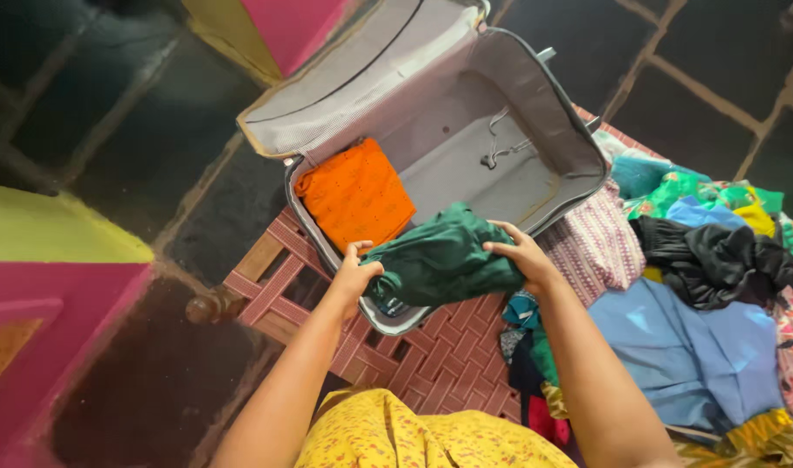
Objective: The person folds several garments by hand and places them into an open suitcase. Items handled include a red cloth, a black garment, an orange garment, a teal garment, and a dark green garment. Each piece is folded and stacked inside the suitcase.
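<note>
- Left hand [355, 270] and right hand [522, 256]: both closed on the ends of a folded green garment [440, 260], held over the suitcase [578, 130] rim.
- Orange garment [355, 195]: lies flat inside; the green fold is best laid level beside it.
- Clothes pile [699, 286]: to the right.

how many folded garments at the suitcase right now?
2. The orange garment lies inside the suitcase at its left end. The dark green garment is over the near rim, held by the left hand and right hand. It may hide more.
</note>
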